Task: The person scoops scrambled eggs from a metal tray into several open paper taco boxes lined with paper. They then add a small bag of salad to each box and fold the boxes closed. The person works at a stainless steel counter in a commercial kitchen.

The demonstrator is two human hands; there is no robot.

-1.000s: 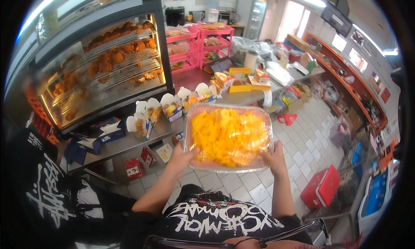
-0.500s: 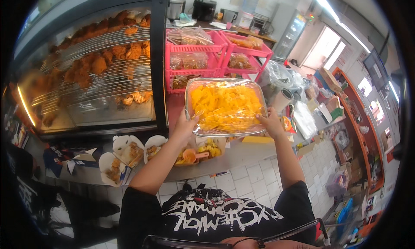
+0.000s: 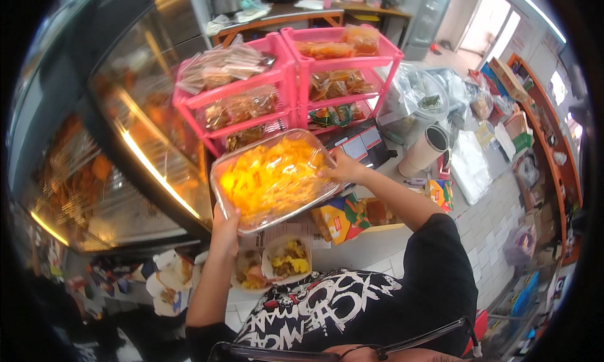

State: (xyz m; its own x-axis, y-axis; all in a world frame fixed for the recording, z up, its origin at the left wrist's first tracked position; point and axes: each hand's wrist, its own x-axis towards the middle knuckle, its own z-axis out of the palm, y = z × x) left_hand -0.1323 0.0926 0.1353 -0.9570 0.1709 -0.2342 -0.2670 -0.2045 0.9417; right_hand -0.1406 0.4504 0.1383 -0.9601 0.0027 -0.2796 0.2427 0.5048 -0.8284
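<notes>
Between my two hands is a rectangular tray of yellow food pieces, covered with clear plastic wrap and tilted down toward its left end. My left hand grips its near left corner. At the right edge, my right hand holds it with the thumb over the wrap. Fingers under the tray are hidden. Below the tray, on the counter, sit open food boxes with yellow and brown food. A colourful carton stands by my right forearm.
A glass warming cabinet of fried food stands close on the left. Pink tiered racks with bagged goods rise behind the tray. A tumbler and plastic bags lie to the right. Open boxes sit at lower left.
My view has turned, and the tray now appears further left and tilted, still in both hands. The carton and a dark device behind the tray have come into sight.
</notes>
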